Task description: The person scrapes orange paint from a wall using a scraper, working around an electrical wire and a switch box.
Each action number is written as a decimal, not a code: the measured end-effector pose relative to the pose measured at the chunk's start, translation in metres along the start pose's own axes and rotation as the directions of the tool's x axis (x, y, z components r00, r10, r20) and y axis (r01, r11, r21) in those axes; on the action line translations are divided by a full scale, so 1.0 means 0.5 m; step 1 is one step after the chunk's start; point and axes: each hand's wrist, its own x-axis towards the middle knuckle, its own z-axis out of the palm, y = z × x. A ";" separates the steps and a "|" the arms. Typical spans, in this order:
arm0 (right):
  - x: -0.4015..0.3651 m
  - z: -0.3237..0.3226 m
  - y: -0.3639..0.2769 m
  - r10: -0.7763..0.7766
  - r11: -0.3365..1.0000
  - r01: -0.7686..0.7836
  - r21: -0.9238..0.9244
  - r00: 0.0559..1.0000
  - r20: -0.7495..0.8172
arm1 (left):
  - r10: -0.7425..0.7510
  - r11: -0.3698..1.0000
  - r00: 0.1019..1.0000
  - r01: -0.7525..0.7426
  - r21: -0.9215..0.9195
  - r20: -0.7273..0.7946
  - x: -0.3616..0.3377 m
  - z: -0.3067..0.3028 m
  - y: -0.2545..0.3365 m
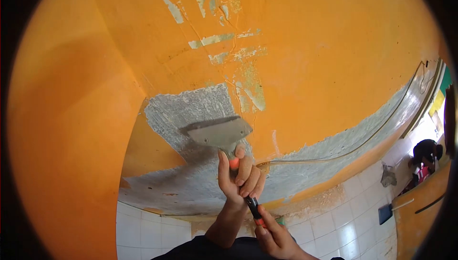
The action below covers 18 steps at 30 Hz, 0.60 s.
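My left hand point(242, 176) is wrapped round the upper handle of a wide-bladed wall scraper point(220, 132), just below its grey metal head. Lower down, my right hand point(276, 237) grips the end of the black and orange handle. The blade points up and lies over a bare grey patch point(188, 107), near the border with the orange paint on the wall point(324, 69). Above the blade, several small strips of paint point(212, 39) are gone, and cracks run through the orange coat.
An orange wall face point(71, 140) juts out close on the left. A thin cable point(324, 160) runs along the grey strip to the right. White tiles point(334, 217) line the lower wall. At the far right are a person in dark clothing point(426, 152) and a dark blue object point(385, 214).
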 end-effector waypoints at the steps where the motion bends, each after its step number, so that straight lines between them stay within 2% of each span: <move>1: -0.012 0.012 0.011 0.047 0.993 -0.046 0.105 0.999 0.000 | -0.003 1.000 0.999 0.003 0.008 -0.039 -0.006 -0.003 0.001; 2: -0.022 0.016 0.021 0.093 0.974 -0.093 0.205 0.996 0.010 | -0.010 1.000 0.999 0.011 0.012 -0.041 -0.007 -0.006 0.000; 3: -0.025 0.007 0.030 0.094 0.973 -0.093 0.209 0.996 0.006 | -0.006 1.000 1.000 0.006 0.014 -0.027 -0.006 -0.009 -0.001; 5: -0.010 -0.013 0.006 0.104 0.994 -0.107 0.021 0.988 0.115 | -0.014 1.000 1.000 0.015 0.015 -0.019 0.000 -0.001 0.002; 6: -0.011 -0.006 -0.001 0.105 0.994 -0.108 0.024 0.988 0.112 | -0.009 1.000 1.000 0.009 0.008 0.000 0.016 0.017 0.005; 8: -0.010 0.007 -0.011 0.162 0.946 -0.175 0.272 0.984 0.069 | -0.001 1.000 1.000 0.001 0.004 0.024 0.012 0.020 0.008; 11: -0.010 0.025 -0.005 0.111 0.960 -0.111 0.256 0.994 0.013 | -0.049 0.999 0.999 0.049 -0.007 0.016 0.013 0.013 0.007; 15: -0.010 0.023 -0.007 0.155 0.958 -0.154 0.242 0.988 0.014 | -0.040 0.999 0.999 0.040 -0.007 0.029 0.015 0.016 0.015; 18: -0.010 0.027 -0.001 0.079 0.981 -0.073 0.179 0.996 -0.029 | -0.056 0.998 0.998 0.056 -0.012 0.022 0.004 0.017 0.013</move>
